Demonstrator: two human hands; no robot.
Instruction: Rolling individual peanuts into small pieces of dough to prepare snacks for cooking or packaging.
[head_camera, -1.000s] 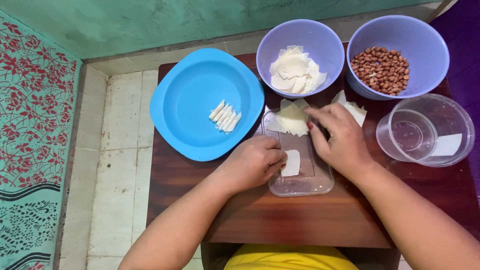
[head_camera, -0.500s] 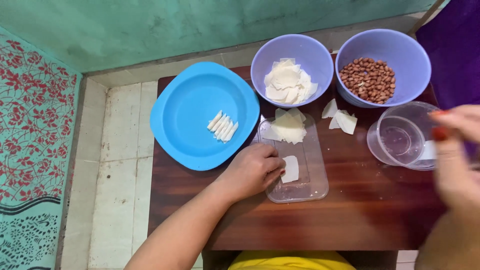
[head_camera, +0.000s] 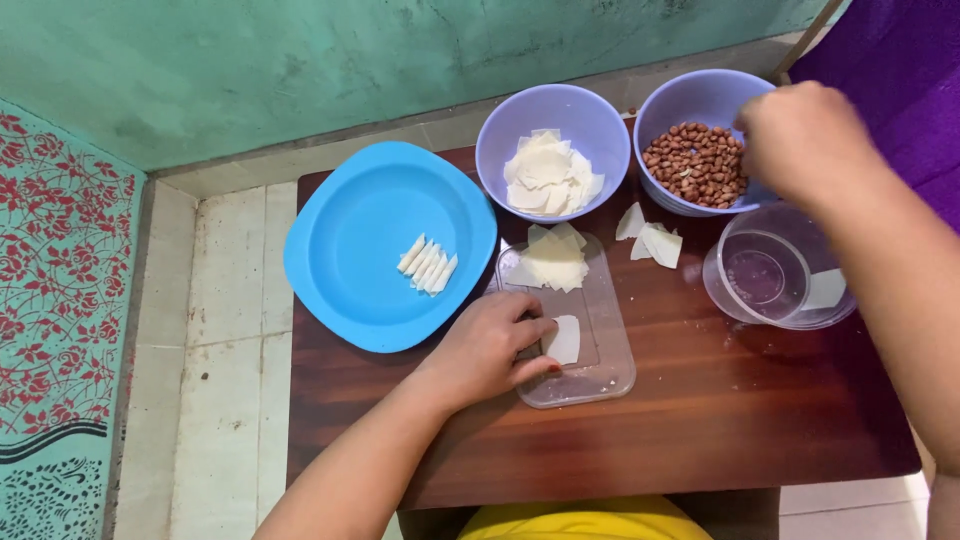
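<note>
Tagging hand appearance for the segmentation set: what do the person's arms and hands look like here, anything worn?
Both arms are bare to the frame edge: no sleeves, gloves, watch or bracelets visible. The left hand shows red-painted nails on its thumb and a finger. The right hand shows only its back, no rings visible; its nails are hidden.

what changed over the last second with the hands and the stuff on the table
The right hand left the clear tray, swung out to the right, and now reaches into the bowl of peanuts. Whether it holds any is hidden. The left hand stayed on the tray, fingers at the small white wrapper piece. The blue plate with its rolled pieces, the wrapper bowl and the clear container kept their places.
</note>
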